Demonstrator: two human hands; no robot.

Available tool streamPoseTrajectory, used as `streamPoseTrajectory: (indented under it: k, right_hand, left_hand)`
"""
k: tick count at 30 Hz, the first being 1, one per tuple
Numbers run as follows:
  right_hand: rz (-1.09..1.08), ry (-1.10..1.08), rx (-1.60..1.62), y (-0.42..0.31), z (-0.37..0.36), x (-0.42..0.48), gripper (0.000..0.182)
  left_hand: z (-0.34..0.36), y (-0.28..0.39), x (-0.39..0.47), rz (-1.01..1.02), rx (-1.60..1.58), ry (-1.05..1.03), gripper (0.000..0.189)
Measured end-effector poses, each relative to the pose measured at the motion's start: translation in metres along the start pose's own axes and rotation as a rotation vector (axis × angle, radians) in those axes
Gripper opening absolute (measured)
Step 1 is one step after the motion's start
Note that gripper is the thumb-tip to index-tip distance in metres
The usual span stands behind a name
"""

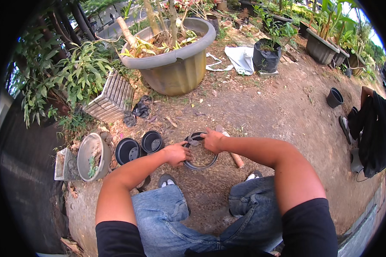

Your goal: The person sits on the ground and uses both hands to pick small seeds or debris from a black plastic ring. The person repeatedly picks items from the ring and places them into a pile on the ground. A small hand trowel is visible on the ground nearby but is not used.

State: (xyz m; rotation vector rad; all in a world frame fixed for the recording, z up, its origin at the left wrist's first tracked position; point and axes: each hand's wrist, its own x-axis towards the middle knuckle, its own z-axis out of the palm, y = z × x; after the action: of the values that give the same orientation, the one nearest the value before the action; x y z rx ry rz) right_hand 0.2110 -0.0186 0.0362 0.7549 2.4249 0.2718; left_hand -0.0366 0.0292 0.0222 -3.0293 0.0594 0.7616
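Observation:
Between my feet stands a round black plastic pot (201, 167), seen from above, with brown soil-like matter (201, 154) inside its rim. My left hand (177, 154) grips the rim on the left side, fingers bent over it. At the far right of the rim, my right hand (213, 141) has its fingers around the edge. A curled dry leaf (194, 140) lies at the far rim between my two hands. Just right of the pot, a tool with a wooden handle (237, 160) rests on the ground; its pale blade is partly hidden behind my right forearm.
Two black pots (128, 151) (152, 141) and a wide grey pot (94, 157) stand at left. Ahead are a ribbed planter (111, 96) on its side and a large planter (173, 75). At right, a person in black (374, 135) sits near a small black pot (335, 98).

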Motion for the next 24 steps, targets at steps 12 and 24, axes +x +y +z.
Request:
streamPoseTrajectory:
  k: [12, 24]
  right_hand:
    - [-0.045, -0.075, 0.165, -0.017, 0.011, -0.001, 0.030]
    - [-0.040, -0.232, 0.120, -0.029, -0.003, 0.004, 0.041]
  left_hand:
    - [0.002, 0.007, 0.002, 0.032, 0.014, 0.164, 0.050]
    - [-0.001, 0.021, 0.002, -0.059, 0.031, 0.059, 0.068]
